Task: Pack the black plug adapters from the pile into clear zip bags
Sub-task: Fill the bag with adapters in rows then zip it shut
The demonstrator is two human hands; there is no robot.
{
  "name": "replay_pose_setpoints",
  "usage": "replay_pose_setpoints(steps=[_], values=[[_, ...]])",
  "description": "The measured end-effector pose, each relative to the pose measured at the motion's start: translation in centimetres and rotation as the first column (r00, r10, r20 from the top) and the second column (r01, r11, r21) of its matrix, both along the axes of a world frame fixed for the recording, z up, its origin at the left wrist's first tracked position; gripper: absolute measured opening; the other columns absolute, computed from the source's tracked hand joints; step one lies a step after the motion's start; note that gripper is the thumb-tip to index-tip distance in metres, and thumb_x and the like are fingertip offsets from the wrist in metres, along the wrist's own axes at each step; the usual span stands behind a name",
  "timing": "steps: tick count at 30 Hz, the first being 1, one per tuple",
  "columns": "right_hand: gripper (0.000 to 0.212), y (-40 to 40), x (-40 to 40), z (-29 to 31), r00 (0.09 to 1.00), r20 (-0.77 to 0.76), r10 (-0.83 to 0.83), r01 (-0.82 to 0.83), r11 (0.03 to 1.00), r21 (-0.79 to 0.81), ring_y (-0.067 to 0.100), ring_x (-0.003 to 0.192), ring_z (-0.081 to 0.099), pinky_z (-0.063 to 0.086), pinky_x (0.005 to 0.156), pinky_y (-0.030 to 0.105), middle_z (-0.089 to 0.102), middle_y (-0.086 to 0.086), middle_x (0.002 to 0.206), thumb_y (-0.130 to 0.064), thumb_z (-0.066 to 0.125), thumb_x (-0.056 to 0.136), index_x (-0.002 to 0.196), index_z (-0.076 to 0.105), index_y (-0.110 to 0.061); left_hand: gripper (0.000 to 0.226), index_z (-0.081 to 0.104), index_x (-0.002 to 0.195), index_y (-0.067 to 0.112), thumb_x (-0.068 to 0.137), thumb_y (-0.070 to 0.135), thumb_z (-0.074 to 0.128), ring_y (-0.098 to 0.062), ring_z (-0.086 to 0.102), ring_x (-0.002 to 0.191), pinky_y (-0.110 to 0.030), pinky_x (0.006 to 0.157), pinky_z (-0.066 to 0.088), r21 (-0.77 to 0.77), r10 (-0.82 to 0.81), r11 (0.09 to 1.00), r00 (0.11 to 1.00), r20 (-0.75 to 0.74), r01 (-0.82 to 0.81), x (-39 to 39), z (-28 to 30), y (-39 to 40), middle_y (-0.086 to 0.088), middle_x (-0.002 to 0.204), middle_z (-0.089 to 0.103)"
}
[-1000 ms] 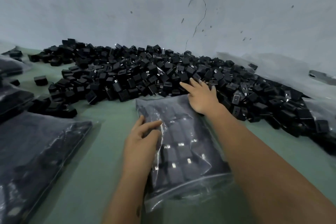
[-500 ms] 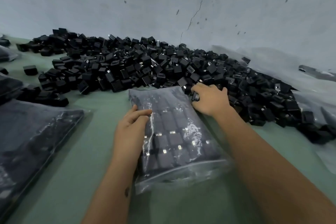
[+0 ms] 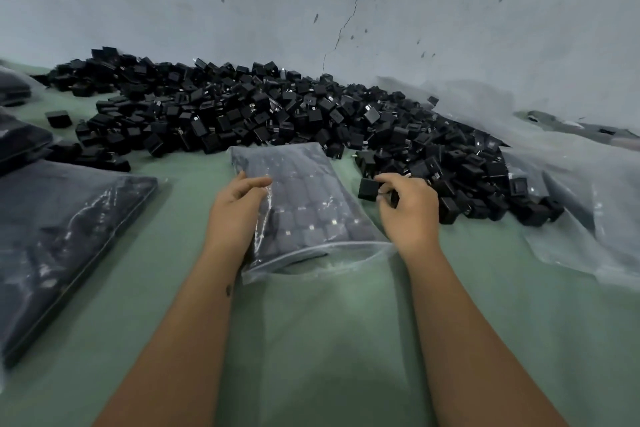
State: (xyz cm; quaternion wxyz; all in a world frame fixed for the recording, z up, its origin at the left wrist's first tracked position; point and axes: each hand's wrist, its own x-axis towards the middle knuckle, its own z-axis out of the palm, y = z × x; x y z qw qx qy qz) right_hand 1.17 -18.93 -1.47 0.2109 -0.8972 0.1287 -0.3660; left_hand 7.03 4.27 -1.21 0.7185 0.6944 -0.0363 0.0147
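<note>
Right hand (image 3: 408,210) pinches adapters (image 3: 369,189); left hand (image 3: 239,210), fingers loosely open, pins bag (image 3: 304,204) flat. Suggest lifting bag mouth (image 3: 322,255) open, sliding them in rows.

Bare green cloth surface (image 3: 332,340) lies open between the forearms; the heap of black plug adapters (image 3: 277,114) blocks the far side; a filled clear plastic bag (image 3: 62,236) crowds the left; loose crumpled clear plastic sheeting (image 3: 588,204) crowds the right.

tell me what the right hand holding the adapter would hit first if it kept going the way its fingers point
The right hand holds a black adapter with its fingers pointing left. Continuing left, it would probably meet the side of the partly filled zip bag first, though relative height is unclear.
</note>
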Motion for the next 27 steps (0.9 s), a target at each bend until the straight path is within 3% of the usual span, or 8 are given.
replay_pose_setpoints(steps=[4, 7, 12, 15, 19, 23, 25, 27], values=[[0.039, 1.0, -2.0, 0.0, 0.98, 0.016, -0.199, 0.198, 0.979, 0.046, 0.024, 0.117, 0.043, 0.032, 0.101, 0.038, 0.055, -0.001, 0.12, -0.014, 0.062, 0.08, 0.117, 0.064, -0.024, 0.025, 0.071, 0.086, 0.037, 0.091, 0.014, 0.061, -0.002, 0.043, 0.13, -0.02, 0.098, 0.04, 0.101, -0.034, 0.995, 0.996, 0.078, 0.026, -1.1, -0.2, 0.3, 0.009, 0.153, 0.039], [0.046, 0.9, -3.2, -0.2, 0.953, -0.155, -0.26, 0.281, 0.95, 0.138, 0.025, 0.118, 0.037, 0.03, 0.096, 0.035, 0.051, 0.0, 0.127, -0.018, 0.058, 0.079, 0.124, 0.057, -0.03, 0.024, 0.07, 0.093, 0.035, 0.091, 0.013, 0.061, 0.009, 0.037, 0.124, -0.014, 0.092, 0.037, 0.216, -0.12, 0.972, 0.985, 0.125, 0.091, -1.5, -0.2, 0.6, 0.008, 0.159, 0.027], [0.049, 0.7, -4.0, -1.1, 0.984, -0.177, -0.029, 0.087, 0.94, 0.33, 0.016, 0.117, 0.037, 0.034, 0.074, 0.013, 0.06, -0.003, 0.116, -0.009, 0.06, 0.083, 0.127, 0.056, -0.029, 0.027, 0.066, 0.108, 0.036, 0.087, 0.019, 0.07, -0.014, 0.011, 0.15, -0.044, 0.12, 0.021, 0.5, -0.269, 0.85, 0.952, 0.147, 0.163, -1.7, 0.1, 0.7, 0.001, 0.164, 0.006], [0.053, 0.6, -3.6, -0.9, 0.992, -0.126, -0.006, 0.06, 0.902, 0.427, 0.016, 0.107, 0.051, 0.038, 0.071, 0.012, 0.059, -0.003, 0.113, -0.007, 0.067, 0.08, 0.128, 0.054, -0.026, 0.025, 0.07, 0.103, 0.035, 0.086, 0.016, 0.07, -0.007, 0.006, 0.149, -0.035, 0.12, 0.011, 0.495, -0.275, 0.859, 0.932, 0.235, 0.129, -2.1, 0.6, 0.7, 0.009, 0.161, 0.019], [0.052, 0.5, -3.6, -1.0, 0.987, -0.158, -0.026, 0.094, 0.893, 0.44, 0.017, 0.11, 0.057, 0.045, 0.09, 0.025, 0.059, 0.002, 0.124, -0.005, 0.068, 0.08, 0.13, 0.056, -0.015, 0.013, 0.078, 0.09, 0.028, 0.082, 0.018, 0.075, 0.007, 0.042, 0.131, -0.031, 0.114, 0.029, 0.315, -0.375, 0.909, 0.867, 0.328, 0.274, -2.8, 1.5, 0.8, 0.019, 0.126, 0.064], [0.039, 1.1, -3.8, -0.4, 0.991, -0.095, -0.096, 0.126, 0.907, 0.402, 0.014, 0.098, 0.057, 0.041, 0.081, 0.018, 0.058, -0.003, 0.109, -0.017, 0.073, 0.08, 0.118, 0.063, -0.018, 0.055, 0.068, 0.111, 0.049, 0.059, 0.065, 0.078, 0.002, 0.049, 0.127, -0.032, 0.111, 0.035, 0.594, -0.594, 0.707, 0.778, 0.205, 0.383, -3.4, 2.1, 0.4, 0.017, 0.124, 0.065], [0.031, 2.1, -4.0, 0.3, 0.99, 0.061, -0.128, 0.092, 0.906, 0.414, 0.006, 0.09, 0.053, 0.036, 0.073, 0.008, 0.052, -0.011, 0.1, -0.023, 0.072, 0.081, 0.111, 0.064, -0.023, 0.071, 0.055, 0.124, 0.058, 0.057, 0.067, 0.077, -0.005, 0.051, 0.125, -0.035, 0.111, 0.038, 0.717, -0.654, 0.59, 0.741, 0.154, 0.371, -3.5, 2.0, 0.2, 0.02, 0.125, 0.062], [0.02, 4.0, -4.4, 1.2, 0.966, 0.248, -0.067, -0.041, 0.913, 0.406, -0.001, 0.082, 0.051, 0.035, 0.069, 0.005, 0.049, -0.016, 0.093, -0.022, 0.067, 0.081, 0.099, 0.061, -0.027, 0.075, 0.051, 0.128, 0.057, 0.061, 0.054, 0.085, 0.001, 0.053, 0.12, -0.025, 0.105, 0.042, 0.681, -0.664, 0.605, 0.734, 0.146, 0.412, -3.5, 1.9, 0.2, 0.023, 0.12, 0.063]])
